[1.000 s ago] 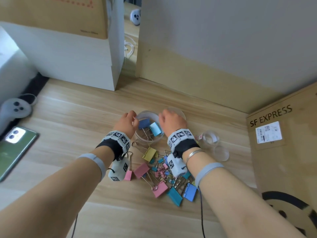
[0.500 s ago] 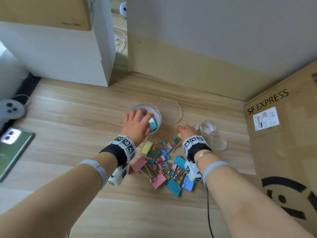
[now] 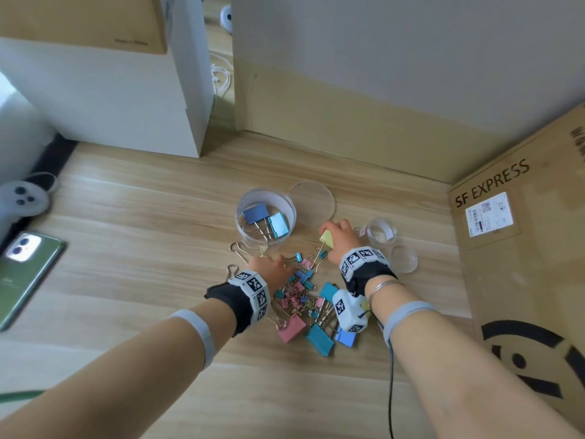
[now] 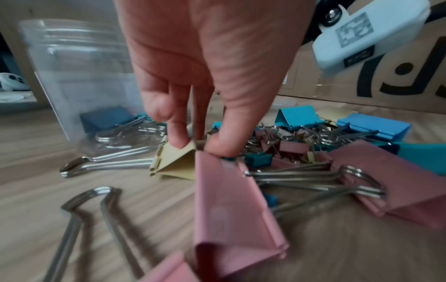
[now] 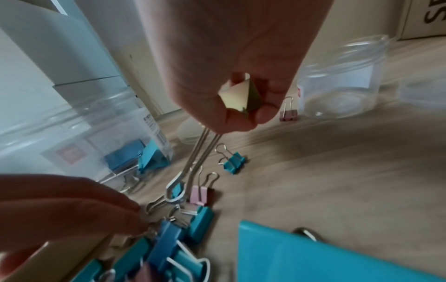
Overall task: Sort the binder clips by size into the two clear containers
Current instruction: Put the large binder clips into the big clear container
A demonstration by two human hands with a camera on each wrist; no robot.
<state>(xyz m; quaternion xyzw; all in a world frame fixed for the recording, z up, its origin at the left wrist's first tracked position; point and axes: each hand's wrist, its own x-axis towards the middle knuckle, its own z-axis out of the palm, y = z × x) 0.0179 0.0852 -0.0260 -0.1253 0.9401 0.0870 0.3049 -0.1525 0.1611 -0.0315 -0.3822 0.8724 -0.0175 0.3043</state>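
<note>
A pile of binder clips (image 3: pixel 300 299), pink, blue, teal and yellow, large and small, lies on the wooden floor between my wrists. The large clear container (image 3: pixel 286 198) beyond it holds two big blue clips (image 3: pixel 266 218). The small clear container (image 3: pixel 381 231) stands to the right, and a small pink clip (image 5: pixel 287 112) lies beside it. My right hand (image 3: pixel 332 236) grips a large yellow clip (image 5: pixel 241 97) above the floor, wire handles hanging down. My left hand (image 4: pixel 198 145) reaches into the pile's left edge, thumb and fingertips pinching another large yellow clip (image 4: pixel 173 160) beside a big pink one (image 4: pixel 231 206).
Two clear lids lie flat: a big one (image 3: pixel 311 201) behind the large container, a small one (image 3: pixel 403 258) near the small one. An SF Express carton (image 3: pixel 522 264) walls off the right. A phone (image 3: pixel 25 274) and white controller (image 3: pixel 23 198) lie far left; a white box (image 3: pixel 110 96) stands behind.
My left hand has come back from the large container to the pile's left edge. My right hand has raised a large yellow clip from the pile's far side.
</note>
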